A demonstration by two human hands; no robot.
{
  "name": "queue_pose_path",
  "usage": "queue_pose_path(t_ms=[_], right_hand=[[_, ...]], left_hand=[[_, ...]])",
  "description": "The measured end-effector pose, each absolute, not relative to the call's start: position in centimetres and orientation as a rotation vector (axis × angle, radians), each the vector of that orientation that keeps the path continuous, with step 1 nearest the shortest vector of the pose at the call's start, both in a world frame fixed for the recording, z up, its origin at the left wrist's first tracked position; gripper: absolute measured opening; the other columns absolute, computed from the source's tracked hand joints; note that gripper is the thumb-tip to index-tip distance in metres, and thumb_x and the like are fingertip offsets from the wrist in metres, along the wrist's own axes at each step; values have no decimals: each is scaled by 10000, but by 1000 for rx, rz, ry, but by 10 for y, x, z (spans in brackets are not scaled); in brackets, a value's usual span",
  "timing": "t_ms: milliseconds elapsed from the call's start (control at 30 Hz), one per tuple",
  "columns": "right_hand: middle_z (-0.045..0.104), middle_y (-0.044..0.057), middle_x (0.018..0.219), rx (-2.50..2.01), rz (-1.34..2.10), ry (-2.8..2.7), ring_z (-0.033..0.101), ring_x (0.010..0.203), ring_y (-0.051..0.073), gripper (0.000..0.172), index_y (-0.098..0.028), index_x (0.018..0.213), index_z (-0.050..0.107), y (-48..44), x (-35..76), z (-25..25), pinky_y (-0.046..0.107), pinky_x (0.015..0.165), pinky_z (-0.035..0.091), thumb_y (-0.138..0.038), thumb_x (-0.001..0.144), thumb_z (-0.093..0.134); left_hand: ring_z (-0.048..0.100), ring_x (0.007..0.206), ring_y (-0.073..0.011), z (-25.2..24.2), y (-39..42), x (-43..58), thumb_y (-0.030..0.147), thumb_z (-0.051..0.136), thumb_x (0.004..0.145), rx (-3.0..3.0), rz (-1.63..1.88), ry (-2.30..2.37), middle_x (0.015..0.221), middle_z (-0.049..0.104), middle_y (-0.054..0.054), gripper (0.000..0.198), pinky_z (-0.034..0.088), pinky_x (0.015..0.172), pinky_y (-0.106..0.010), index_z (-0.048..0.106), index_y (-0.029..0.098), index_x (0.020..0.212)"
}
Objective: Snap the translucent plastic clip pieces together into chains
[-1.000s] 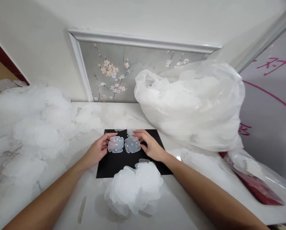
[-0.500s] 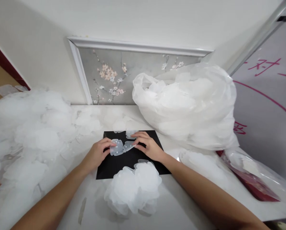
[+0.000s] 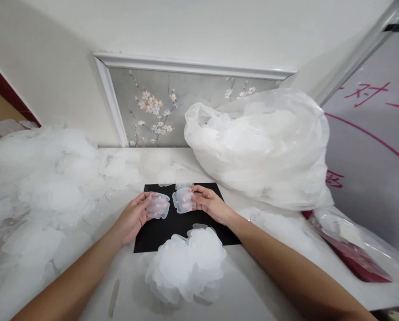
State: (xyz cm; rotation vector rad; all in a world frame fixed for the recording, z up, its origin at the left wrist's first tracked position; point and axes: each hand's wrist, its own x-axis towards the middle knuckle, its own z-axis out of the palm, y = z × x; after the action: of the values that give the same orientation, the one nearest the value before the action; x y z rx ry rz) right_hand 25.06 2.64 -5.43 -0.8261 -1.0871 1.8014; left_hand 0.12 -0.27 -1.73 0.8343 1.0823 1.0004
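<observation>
My left hand (image 3: 135,217) pinches a translucent plastic piece (image 3: 158,205) with rounded, notched edges; the fingers show through it. In my right hand (image 3: 210,203) is a similar translucent plastic piece (image 3: 183,199), gripped at its right edge. The two pieces face each other over a black mat (image 3: 166,236), with a narrow gap between them. Behind the right one, another clear piece (image 3: 182,185) lies at the mat's far edge. Close to me, a heap of the same whitish pieces (image 3: 186,263) overlaps the mat's near edge.
A large pile of translucent pieces (image 3: 49,191) covers the table's left side. At the back right stands a bulging clear plastic bag (image 3: 262,151) full of them. A red item under clear plastic (image 3: 360,258) lies at the right edge. A framed floral panel (image 3: 159,107) is on the wall behind.
Both pieces have been turned in the fingers. The right one now shows its broad face instead of being tilted, and the gap between the two has opened.
</observation>
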Motion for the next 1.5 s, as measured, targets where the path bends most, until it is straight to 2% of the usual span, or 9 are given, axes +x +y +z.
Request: queue_pose_path(t_ms=[167,367,700,900,1033,1167,1267,1367,1500], right_hand=[[671,-7,799,-830,1795,-1059,647,683,123,338,-206,959,654,27,252,-54,281,671,547,-371,704,802],[660,-13,781,-823,1806,-1067,631,679,111,325,-211,954,662,27,252,-56,266,671,537,-373,711,804],[675,-10,769,-794,1807,-1057,640,654,113,329,-201,943,663,27,251,-56,260,645,535,-359,698,816],[690,-17,783,-865,1668,-1241,644,663,119,324,-213,956,648,25,266,-26,264,660,521,-409,731,775],[724,3,846,-849,1479,-1898,654,762,135,179,-206,944,689,-1,290,22,256,715,502,-355,848,665],[749,24,987,-659,1528,-2467,687,853,149,181,-230,1000,732,-32,304,53,236,746,505,-312,858,656],[745,39,1029,-721,1419,-2474,693,882,153,206,-221,1033,729,-31,305,57,244,764,514,-316,892,612],[740,50,978,-895,1260,-2259,693,880,165,214,-194,1022,706,-5,293,43,288,786,533,-305,927,550],[686,77,1029,-1222,688,-2221,664,874,198,256,-176,1085,655,36,260,1,366,822,533,-151,830,641]], left_hand=[[678,965,-252,-14,0,1,451,609,852,759,999,1062,978,726,-86,294,564,843,-400,663,190,977],[683,911,-221,-14,0,1,473,567,879,724,961,1047,956,720,-82,318,559,863,-388,647,194,1009],[670,877,-202,-10,-2,2,318,512,948,695,983,951,980,712,-94,260,573,810,-362,678,146,1049],[656,984,-234,2,-9,2,452,518,929,872,964,832,1072,695,-89,350,548,858,-372,671,197,1113],[586,1173,-267,23,-29,3,460,562,908,1507,584,665,1265,643,-81,387,467,997,-394,642,267,1234],[510,1301,-279,34,-45,4,329,606,899,1921,161,485,1253,681,-48,245,360,1108,-429,730,310,1110],[567,1245,-264,32,-44,4,306,613,896,1940,230,476,1189,715,-46,212,364,1106,-431,752,311,1056],[660,1082,-248,27,-33,4,343,582,907,1858,422,591,1068,741,-63,210,466,1000,-405,765,264,974],[655,1008,-220,9,-3,5,349,505,921,1969,616,1091,1100,691,-56,256,513,919,-372,720,243,1009]])
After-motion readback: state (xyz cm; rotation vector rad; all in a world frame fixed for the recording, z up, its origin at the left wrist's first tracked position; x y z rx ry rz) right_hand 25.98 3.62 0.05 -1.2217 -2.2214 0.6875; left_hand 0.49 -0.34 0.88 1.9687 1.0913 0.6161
